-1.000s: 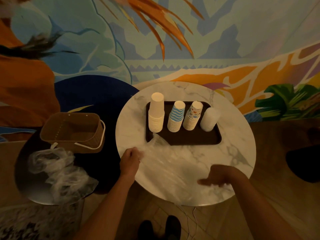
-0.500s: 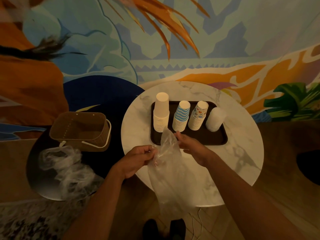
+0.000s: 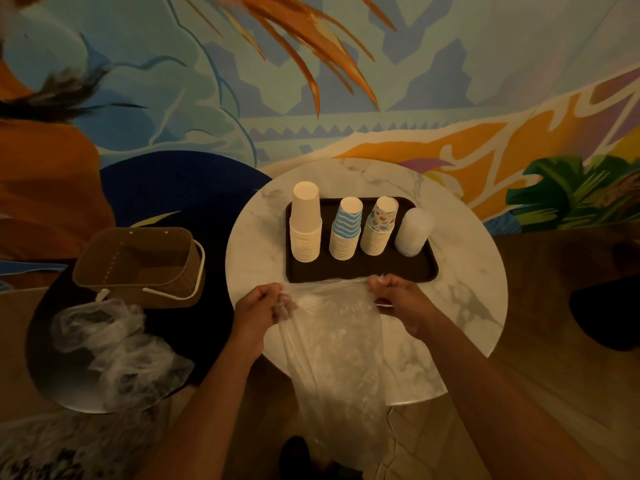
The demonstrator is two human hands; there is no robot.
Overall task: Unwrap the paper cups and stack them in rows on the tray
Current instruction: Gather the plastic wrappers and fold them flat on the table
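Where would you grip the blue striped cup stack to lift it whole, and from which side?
Probably low, at its ribbed rims, from the near side: the blue striped cup stack is nested upside down, and neighbouring stacks stand close on both sides.

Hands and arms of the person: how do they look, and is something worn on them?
The left hand and right hand are bare: no gloves, and no ring, watch or bracelet shows. Both forearms are bare too, with no sleeve in view. The light is dim, so a thin ring could be missed.
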